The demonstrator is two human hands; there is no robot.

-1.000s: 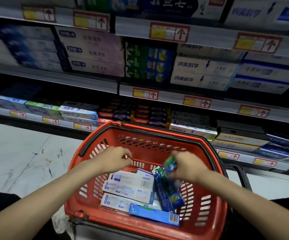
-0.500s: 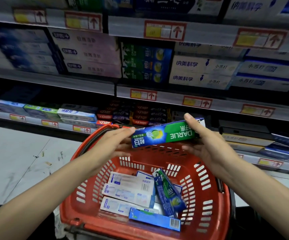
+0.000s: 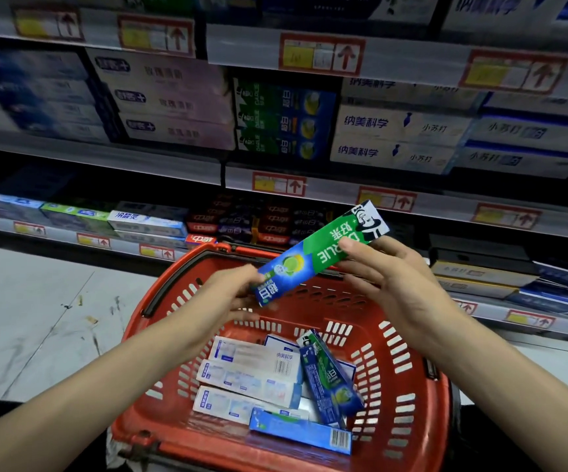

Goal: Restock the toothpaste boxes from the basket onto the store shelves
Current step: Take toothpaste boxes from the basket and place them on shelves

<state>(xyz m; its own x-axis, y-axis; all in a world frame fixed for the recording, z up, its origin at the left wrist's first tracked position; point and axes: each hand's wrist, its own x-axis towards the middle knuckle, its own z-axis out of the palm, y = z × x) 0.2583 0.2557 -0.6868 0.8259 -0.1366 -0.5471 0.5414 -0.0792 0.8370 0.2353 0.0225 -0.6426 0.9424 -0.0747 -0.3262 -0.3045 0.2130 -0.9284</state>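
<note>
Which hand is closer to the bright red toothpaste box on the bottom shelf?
Left. The left hand is below and right of the bright red box, at the Darlie box's lower end; the right hand grips its upper end, farther right.

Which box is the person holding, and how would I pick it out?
Find the red basket in front of the shelves. Just above its far rim, the left hand and right hand hold a long green-and-blue box by its ends, tilted up to the right. Unlike the white boxes and its twin lying in the basket, it is in the air.
</note>
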